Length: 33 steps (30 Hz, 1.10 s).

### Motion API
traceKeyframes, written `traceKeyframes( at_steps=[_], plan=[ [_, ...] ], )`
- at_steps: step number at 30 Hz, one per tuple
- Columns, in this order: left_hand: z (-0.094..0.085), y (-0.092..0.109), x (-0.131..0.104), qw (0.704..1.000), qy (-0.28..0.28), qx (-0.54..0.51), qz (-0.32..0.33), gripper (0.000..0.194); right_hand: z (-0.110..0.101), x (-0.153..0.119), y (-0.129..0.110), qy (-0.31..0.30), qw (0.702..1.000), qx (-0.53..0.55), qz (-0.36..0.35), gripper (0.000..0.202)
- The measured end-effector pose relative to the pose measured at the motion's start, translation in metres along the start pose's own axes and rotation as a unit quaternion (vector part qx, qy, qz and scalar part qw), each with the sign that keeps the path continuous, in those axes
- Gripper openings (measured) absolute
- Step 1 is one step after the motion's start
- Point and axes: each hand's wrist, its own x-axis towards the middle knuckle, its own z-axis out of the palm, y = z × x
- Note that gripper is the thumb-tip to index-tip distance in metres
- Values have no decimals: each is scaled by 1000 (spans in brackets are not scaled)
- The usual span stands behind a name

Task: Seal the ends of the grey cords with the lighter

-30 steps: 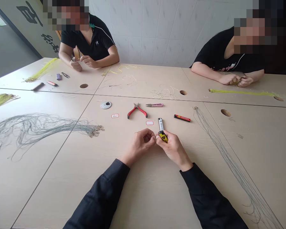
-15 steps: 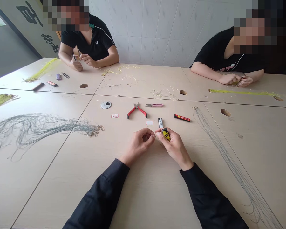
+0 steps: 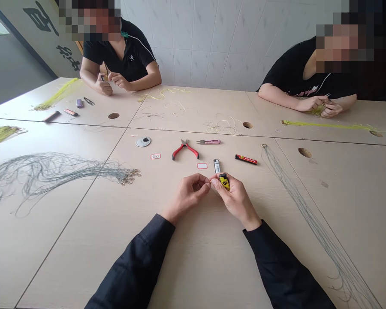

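Pale tiles cover the wall point(image 3: 206, 38) behind a wide desk point(image 3: 209, 266). Above it, the right hand point(image 3: 236, 196) grips a yellow lighter point(image 3: 224, 182) near a white lighter point(image 3: 216, 165). The left hand point(image 3: 192, 193) has its fingers pinched together alongside; anything between them is too small to tell. Red-handled pliers point(image 3: 185, 144) lie beyond.

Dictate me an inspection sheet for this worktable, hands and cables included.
Surface: pale tabletop with round holes.
Job's things: yellow lighter in the right hand; white lighter just beyond.
Clutter: red-handled pliers, pink-handled snips, red lighter, left thread bundle, right thread bundle.
Hands: left hand pinched, contents too small to tell; right grips yellow lighter.
Cables: nothing seen.
Surroundings: two people opposite, left and right; tiled wall behind.
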Motion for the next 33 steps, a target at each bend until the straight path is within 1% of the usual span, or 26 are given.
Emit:
traceKeyframes(
  at_steps=[6,9,11,14,17,20,27,33],
  plan=[
    [0,-1,1,1000,13,-3,-7,23,1,0,-3,33,999,3,26,35],
    [0,0,1,999,30,1,-18,25,2,-1,-4,23,999,21,37,40],
    [1,0,1,999,40,5,-19,25,2,0,-3,9,998,29,48,49],
    [1,2,1,999,44,11,-13,25,3,1,0,11,998,-9,64,57],
    [1,3,0,999,33,17,-8,25,2,2,2,19,995,-61,75,56],
    [1,3,0,999,28,26,-6,24,2,3,2,16,994,-84,74,54],
    [2,-2,0,999,21,25,3,21,3,3,3,8,992,-97,82,51],
    [2,0,0,1000,14,23,4,21,2,3,5,0,992,-108,72,44]
  ],
)
